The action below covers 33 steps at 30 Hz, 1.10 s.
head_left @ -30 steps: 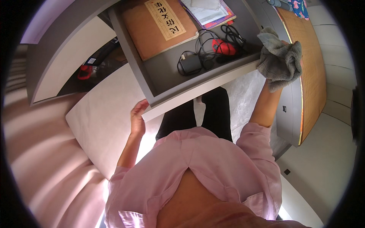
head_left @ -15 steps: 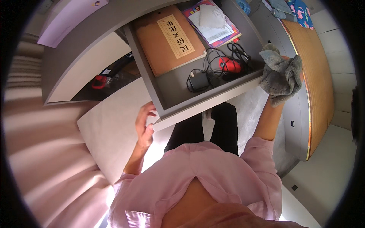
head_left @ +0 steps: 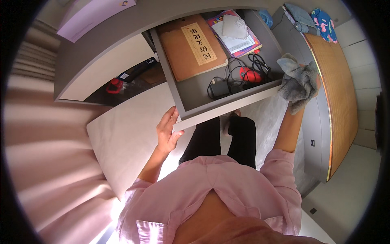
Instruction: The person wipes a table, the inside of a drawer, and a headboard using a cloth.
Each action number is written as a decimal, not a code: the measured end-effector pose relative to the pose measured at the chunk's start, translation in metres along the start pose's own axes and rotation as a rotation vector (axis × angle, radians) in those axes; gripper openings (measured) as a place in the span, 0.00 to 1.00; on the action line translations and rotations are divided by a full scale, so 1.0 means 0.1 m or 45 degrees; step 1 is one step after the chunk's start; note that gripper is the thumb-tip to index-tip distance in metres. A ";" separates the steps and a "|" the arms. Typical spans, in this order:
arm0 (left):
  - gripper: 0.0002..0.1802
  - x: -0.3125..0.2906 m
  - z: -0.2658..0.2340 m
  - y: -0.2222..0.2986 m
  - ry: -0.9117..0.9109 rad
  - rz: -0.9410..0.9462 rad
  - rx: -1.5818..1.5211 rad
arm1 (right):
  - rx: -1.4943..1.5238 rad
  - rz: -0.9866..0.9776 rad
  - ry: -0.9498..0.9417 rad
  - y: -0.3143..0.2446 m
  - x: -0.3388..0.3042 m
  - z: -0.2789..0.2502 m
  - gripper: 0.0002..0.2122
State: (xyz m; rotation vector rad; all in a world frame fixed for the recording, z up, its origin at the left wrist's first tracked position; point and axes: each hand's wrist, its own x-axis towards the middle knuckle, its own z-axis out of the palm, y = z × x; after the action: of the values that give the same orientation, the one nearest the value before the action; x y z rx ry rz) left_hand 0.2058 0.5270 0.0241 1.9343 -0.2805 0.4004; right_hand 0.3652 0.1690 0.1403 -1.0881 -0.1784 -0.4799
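A grey drawer (head_left: 191, 101) stands pulled out in front of me. My left hand (head_left: 165, 132) is closed around the left end of its light front panel, the fingers straight along the end and the thumb at the near face. At the panel's right end, my right hand (head_left: 318, 83) grips a grey cloth (head_left: 298, 83), which hides most of the fingers. Inside the drawer lie a brown book (head_left: 174, 53), a colourful booklet (head_left: 254, 42) with a crumpled white piece (head_left: 235, 27) on top, black cables (head_left: 231, 67), a black power adapter (head_left: 219, 88) and a red object (head_left: 250, 75).
Left of the drawer, an open compartment (head_left: 134, 83) holds a red item (head_left: 115, 86). A lilac box (head_left: 91, 18) is on the cabinet top. A wooden-topped cabinet (head_left: 337, 81) stands at the right, with folded cloths (head_left: 323, 24) on it. Pink curtains (head_left: 48, 142) hang at the left.
The view has shifted, so the drawer's left end and its contents appear further right. My left hand stays at the drawer's corner, its fingers straighter. The cloth remains at the right end.
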 end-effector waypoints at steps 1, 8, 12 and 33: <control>0.36 0.01 0.01 0.00 0.014 0.052 0.012 | -0.212 -0.038 0.063 0.02 0.03 -0.11 0.17; 0.31 0.01 -0.08 0.02 0.040 0.162 0.251 | -1.174 -1.540 0.268 0.22 0.12 -0.17 0.14; 0.28 0.14 -0.15 0.01 0.067 0.202 0.533 | -2.387 -0.950 -0.033 0.24 -0.43 -0.64 0.06; 0.33 0.78 -0.80 -1.29 0.744 -1.274 -1.047 | -1.962 -0.286 -0.759 0.34 -2.75 -0.04 0.09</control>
State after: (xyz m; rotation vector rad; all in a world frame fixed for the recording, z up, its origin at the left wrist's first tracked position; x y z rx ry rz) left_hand 0.3141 0.6492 -0.0248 0.8955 0.7777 0.1116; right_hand 0.1375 0.2567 0.0096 -2.7432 -0.4898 -0.4452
